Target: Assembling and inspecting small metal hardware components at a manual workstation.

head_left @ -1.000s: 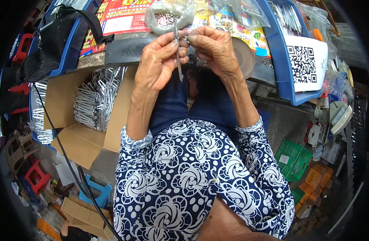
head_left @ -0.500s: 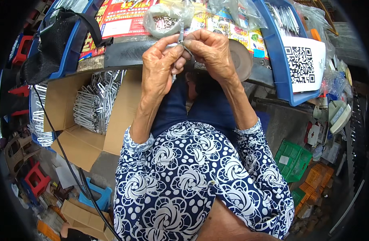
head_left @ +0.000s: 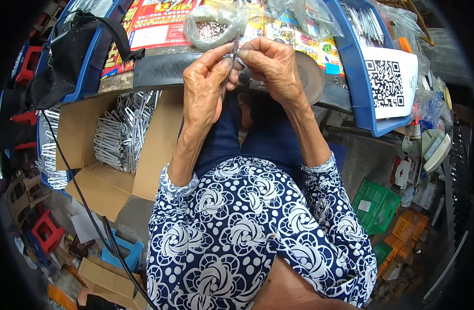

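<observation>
Both my hands are raised close together over the table's front edge. My left hand (head_left: pixel 202 88) is closed round a narrow metal strip (head_left: pixel 234 50), with the strip's upper end sticking up past the thumb. Thumb and forefinger of my right hand (head_left: pixel 276 67) are pinched against the strip's side; any small part between them is hidden. Just beyond the hands lies an open clear plastic bag (head_left: pixel 194 35) with small metal pieces (head_left: pixel 212 29) in it. Under the table edge, left of my knees, an open cardboard box (head_left: pixel 162 137) contains many long metal strips (head_left: pixel 120 134).
A blue tray (head_left: pixel 362 95) with thin metal rods stands at the right, a printed sheet (head_left: pixel 389 85) on its side. Another blue tray (head_left: pixel 87 62) and a black mesh bag (head_left: pixel 66 57) are at the left. A round brown disc (head_left: pixel 310 77) sits by the table edge. A black cable (head_left: pixel 84 201) hangs at the left.
The metal strip has turned a little in my fingers, and its upper end now looks darker and leans slightly right. My hands have barely shifted.
</observation>
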Tool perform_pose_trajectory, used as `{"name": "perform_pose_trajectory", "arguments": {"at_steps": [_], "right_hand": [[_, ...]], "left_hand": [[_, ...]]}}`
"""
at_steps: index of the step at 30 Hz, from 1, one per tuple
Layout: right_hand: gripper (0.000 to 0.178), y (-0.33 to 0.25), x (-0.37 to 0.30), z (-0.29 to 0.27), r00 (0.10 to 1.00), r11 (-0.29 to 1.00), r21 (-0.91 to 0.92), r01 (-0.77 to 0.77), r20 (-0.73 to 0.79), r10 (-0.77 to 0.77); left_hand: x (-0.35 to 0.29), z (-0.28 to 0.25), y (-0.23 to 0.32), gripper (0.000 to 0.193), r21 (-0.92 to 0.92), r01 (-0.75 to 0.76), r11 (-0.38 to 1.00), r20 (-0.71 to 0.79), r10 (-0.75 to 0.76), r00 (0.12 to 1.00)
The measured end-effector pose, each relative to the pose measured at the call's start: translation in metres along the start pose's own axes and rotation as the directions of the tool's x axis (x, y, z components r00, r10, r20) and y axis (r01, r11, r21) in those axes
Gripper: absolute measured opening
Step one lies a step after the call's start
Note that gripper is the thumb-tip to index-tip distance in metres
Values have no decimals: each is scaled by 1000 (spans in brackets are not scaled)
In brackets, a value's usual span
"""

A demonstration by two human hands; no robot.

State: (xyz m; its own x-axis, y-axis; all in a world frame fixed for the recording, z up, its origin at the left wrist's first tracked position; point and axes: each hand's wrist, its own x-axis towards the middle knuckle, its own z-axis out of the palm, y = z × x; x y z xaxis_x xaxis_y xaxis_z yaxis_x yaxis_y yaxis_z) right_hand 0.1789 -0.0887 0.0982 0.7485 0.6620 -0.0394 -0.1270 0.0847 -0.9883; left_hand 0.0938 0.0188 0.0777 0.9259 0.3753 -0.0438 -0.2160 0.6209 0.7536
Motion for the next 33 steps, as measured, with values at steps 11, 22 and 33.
{"name": "perform_pose_trajectory", "arguments": {"at_steps": [11, 22, 33], "right_hand": [[16, -1, -2, -4, 995, 987, 146, -63, 81, 52], [17, 5, -2, -2, 996, 983, 168, -74, 64, 65], [14, 2, -9, 2, 997, 960, 268, -83, 19, 81]], "left_hand": [[3, -9, 6, 25, -167, 234, 958, 94, -221, 971], [7, -6, 3, 23, -121, 183, 976, 33, -180, 983], [5, 2, -7, 24, 97, 45, 994, -74, -38, 997]]}}
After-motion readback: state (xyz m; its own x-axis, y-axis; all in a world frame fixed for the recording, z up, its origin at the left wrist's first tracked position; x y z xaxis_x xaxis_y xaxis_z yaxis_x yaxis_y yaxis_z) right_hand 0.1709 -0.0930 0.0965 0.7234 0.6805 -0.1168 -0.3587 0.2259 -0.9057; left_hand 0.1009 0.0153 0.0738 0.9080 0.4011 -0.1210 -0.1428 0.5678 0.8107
